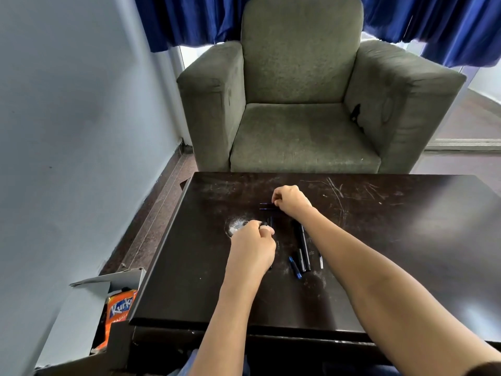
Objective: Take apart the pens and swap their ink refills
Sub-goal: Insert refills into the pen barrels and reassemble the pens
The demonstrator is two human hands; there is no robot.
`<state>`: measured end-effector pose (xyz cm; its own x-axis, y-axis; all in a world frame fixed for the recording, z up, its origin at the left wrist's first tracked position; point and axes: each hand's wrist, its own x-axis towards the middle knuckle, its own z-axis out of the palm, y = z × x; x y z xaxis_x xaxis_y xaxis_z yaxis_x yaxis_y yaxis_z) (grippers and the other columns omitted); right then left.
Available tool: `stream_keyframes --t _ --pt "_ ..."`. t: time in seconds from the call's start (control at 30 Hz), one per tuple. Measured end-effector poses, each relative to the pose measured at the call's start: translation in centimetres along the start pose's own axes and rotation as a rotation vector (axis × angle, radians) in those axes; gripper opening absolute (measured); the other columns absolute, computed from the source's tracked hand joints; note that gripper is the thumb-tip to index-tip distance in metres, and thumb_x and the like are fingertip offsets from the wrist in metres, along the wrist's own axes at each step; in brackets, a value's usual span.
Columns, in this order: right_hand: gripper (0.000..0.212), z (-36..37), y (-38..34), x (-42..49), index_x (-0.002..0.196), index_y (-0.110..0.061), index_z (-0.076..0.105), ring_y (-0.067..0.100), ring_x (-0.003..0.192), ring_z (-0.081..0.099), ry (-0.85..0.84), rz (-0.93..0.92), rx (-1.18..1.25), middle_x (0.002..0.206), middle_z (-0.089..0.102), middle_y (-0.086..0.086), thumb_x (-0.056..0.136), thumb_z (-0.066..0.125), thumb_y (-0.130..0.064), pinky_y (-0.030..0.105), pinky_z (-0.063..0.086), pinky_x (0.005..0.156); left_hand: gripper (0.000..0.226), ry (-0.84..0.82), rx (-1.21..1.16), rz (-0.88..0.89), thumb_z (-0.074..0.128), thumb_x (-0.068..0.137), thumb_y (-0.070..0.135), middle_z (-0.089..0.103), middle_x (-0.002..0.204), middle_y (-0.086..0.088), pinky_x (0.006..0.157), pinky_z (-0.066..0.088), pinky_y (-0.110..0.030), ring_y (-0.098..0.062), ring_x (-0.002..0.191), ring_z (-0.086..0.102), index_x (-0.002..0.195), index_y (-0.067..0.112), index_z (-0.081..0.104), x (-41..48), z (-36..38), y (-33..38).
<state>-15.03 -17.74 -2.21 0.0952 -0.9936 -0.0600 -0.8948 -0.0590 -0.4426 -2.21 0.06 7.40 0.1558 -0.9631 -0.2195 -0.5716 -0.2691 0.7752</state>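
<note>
My left hand (253, 241) curls round a black pen (267, 223). My right hand (291, 199) pinches the end of a thin blue refill (267, 206) on the table (379, 253). A barrel (302, 242) lies between my arms. The orange bag (120, 308) reads "Kurk".

I am looking into a lived-in sitting room, most likely in a home. A worn grey-green upholstered armchair (303, 104) fills the upper middle of the frame, with blue curtains (189, 20) hanging along the top edge and daylight beneath them. A low, scratched dark wooden table (406, 240) spans the lower half. A plain pale painted wall (67, 118) takes the left side, meeting a dark speckled floor (162, 196). At lower left an open cardboard box (119, 278) holds an orange snack packet (120, 308).
</note>
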Motion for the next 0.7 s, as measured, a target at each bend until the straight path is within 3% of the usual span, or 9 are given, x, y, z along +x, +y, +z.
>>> stream_keyframes --t 0.13,0.37,0.57,0.7 --pt "0.018 0.57 -0.03 -0.27 0.094 -0.014 0.069 0.030 0.095 0.063 0.016 0.007 -0.007 0.101 0.068 0.010 0.088 0.053 -0.008 0.036 0.053 0.078 0.036 -0.007 -0.005 -0.005 0.030 0.101 0.018 0.064 0.117 -0.006 0.072 0.039 -0.022 -0.013 0.088 0.054 0.116 0.014 0.062 -0.25 0.00 0.23" --pt "0.020 0.55 0.03 -0.29 0.098 -0.013 0.070 0.029 0.097 0.063 0.017 -0.001 0.017 0.105 0.068 0.010 0.090 0.051 -0.010 0.034 0.051 0.079 0.035 -0.012 0.010 -0.024 0.030 0.102 0.019 0.063 0.118 -0.005 0.068 0.038 -0.020 -0.011 0.087 0.053 0.118 0.016 0.061 -0.22 -0.15 0.42" --pt "0.019 0.27 0.43 -0.40 0.102 -0.013 0.069 0.024 0.097 0.063 -0.035 -0.054 0.012 0.103 0.068 0.007 0.084 0.067 -0.019 0.035 0.053 0.083 0.035 -0.020 0.014 -0.037 0.030 0.102 0.020 0.062 0.120 -0.005 0.071 0.040 -0.022 -0.012 0.089 0.054 0.120 0.016 0.060 -0.23 -0.08 0.60" --pt "0.017 0.48 0.28 -0.46 0.101 -0.013 0.068 0.024 0.098 0.062 -0.010 -0.063 -0.016 0.106 0.067 0.008 0.085 0.066 -0.016 0.034 0.051 0.080 0.034 -0.024 0.019 -0.031 0.030 0.102 0.020 0.063 0.117 -0.005 0.072 0.041 -0.023 -0.012 0.087 0.055 0.116 0.017 0.061 -0.27 0.05 0.64"
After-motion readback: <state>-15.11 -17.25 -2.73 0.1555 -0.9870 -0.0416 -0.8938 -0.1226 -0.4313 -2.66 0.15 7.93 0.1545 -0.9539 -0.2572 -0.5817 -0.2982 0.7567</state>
